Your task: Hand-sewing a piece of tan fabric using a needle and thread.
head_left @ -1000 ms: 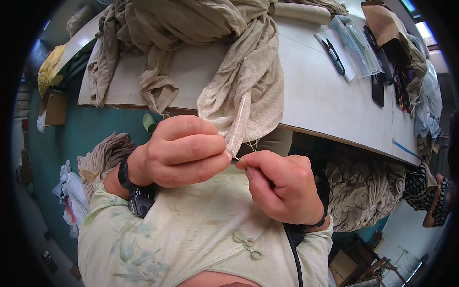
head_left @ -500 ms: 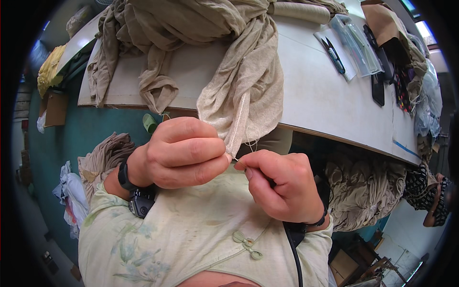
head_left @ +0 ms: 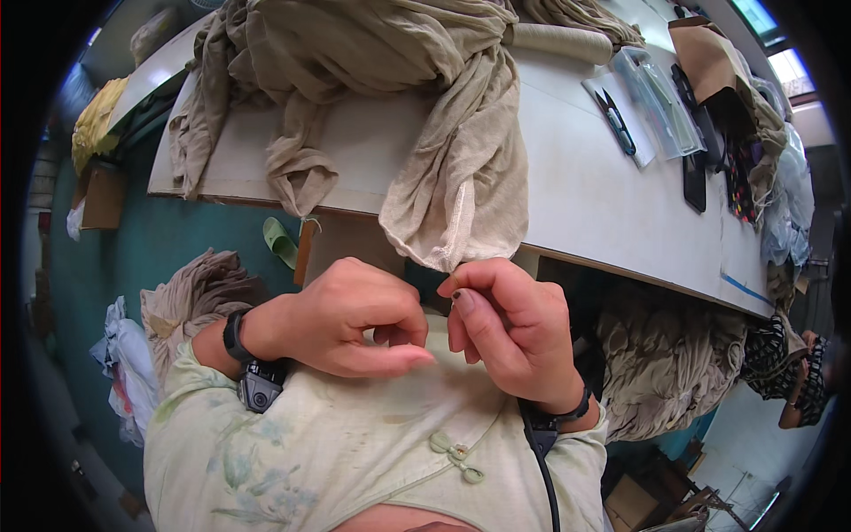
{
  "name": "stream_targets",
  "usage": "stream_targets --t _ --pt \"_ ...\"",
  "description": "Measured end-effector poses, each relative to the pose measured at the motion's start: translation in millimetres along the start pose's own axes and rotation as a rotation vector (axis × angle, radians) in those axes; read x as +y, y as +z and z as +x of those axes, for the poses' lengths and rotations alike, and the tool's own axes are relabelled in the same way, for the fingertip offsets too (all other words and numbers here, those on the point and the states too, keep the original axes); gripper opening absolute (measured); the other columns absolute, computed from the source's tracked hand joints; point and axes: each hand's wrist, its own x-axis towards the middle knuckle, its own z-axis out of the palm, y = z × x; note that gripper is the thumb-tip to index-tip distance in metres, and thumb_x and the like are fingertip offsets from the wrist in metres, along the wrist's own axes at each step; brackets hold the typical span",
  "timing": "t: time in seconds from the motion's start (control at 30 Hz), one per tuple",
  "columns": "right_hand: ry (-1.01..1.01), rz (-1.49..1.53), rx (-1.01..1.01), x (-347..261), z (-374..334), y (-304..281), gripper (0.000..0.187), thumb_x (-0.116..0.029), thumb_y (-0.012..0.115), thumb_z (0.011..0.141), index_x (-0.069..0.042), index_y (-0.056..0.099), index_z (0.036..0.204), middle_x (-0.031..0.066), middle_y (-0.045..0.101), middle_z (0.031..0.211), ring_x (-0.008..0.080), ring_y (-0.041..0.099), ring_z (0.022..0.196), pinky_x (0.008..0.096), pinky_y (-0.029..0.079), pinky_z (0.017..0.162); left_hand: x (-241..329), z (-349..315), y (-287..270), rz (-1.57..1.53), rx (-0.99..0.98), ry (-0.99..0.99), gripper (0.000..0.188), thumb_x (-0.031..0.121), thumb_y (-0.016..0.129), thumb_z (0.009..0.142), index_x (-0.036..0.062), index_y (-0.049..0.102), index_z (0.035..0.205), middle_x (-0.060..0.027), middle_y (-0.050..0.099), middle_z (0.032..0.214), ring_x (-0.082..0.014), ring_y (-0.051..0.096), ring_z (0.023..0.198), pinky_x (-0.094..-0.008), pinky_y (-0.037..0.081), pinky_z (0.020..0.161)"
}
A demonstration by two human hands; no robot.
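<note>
Beige knitted cloth [head_left: 456, 168] hangs over the table's front edge, a pale seam band [head_left: 458, 217] running down to its lower hem. My right hand [head_left: 519, 328] is at the bottom of that hem, thumb and forefinger pinched together. What they grip is too small to make out; a small dark spot shows by the thumb tip. My left hand [head_left: 346, 319] is off the cloth, to the left of the right hand and a little nearer to me. Its fingers are loosely bent, the thumb slightly apart, and nothing shows in it.
On the white table [head_left: 585, 204] lie thread snips [head_left: 616, 121], a clear plastic box [head_left: 656, 102], a dark phone-like object [head_left: 694, 182] and a cone of yarn [head_left: 563, 42]. More cloth is heaped below the table [head_left: 674, 372] and at left [head_left: 199, 293]. A green slipper [head_left: 280, 242] lies on the floor.
My left hand has let go of the cloth's seam end and moved down toward me. The cloth hangs more freely. The right hand stays close to the hem, fingers turned more upward.
</note>
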Motion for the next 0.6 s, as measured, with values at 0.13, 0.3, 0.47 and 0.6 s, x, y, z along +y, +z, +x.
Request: stream_targets --t 0.13,0.3,0.47,0.6 --pt "-0.034 -0.109 0.018 0 0 0 0.009 0.003 0.048 0.085 0.001 0.056 0.089 0.0021 0.055 0.056 0.0062 0.052 0.047 0.02 0.04 0.045 -3 -3 10 -0.601 0.247 -0.499 0.02 0.018 0.063 0.084 0.0023 0.052 0.08 0.001 0.051 0.063 -0.0061 0.042 0.05 -0.0218 0.032 0.043" --pt "-0.116 -0.17 0.044 4 3 1 0.01 0.003 0.047 0.086 0.002 0.057 0.089 0.0009 0.056 0.055 0.0037 0.051 0.046 0.0177 0.038 0.043 -5 7 10 -1.005 0.401 -0.541 0.017 0.019 0.058 0.088 0.0023 0.054 0.088 0.0008 0.051 0.064 -0.0042 0.043 0.051 -0.0176 0.032 0.043" --pt "-0.125 -0.192 0.039 6 5 2 0.01 0.004 0.047 0.086 0.002 0.057 0.089 0.0014 0.056 0.056 0.0039 0.052 0.047 0.0177 0.038 0.043 -10 8 11 -1.021 0.499 -0.504 0.015 0.014 0.06 0.084 0.0008 0.056 0.088 -0.0034 0.055 0.068 -0.0055 0.047 0.052 -0.0184 0.036 0.043" --pt "-0.111 -0.175 0.043 8 5 4 0.011 0.004 0.046 0.086 0.003 0.056 0.089 0.0016 0.056 0.057 0.0041 0.051 0.047 0.0177 0.038 0.043 -9 10 10 -1.068 0.477 -0.54 0.015 0.012 0.062 0.082 0.0003 0.057 0.089 -0.0055 0.058 0.073 -0.0064 0.05 0.054 -0.0193 0.038 0.042"
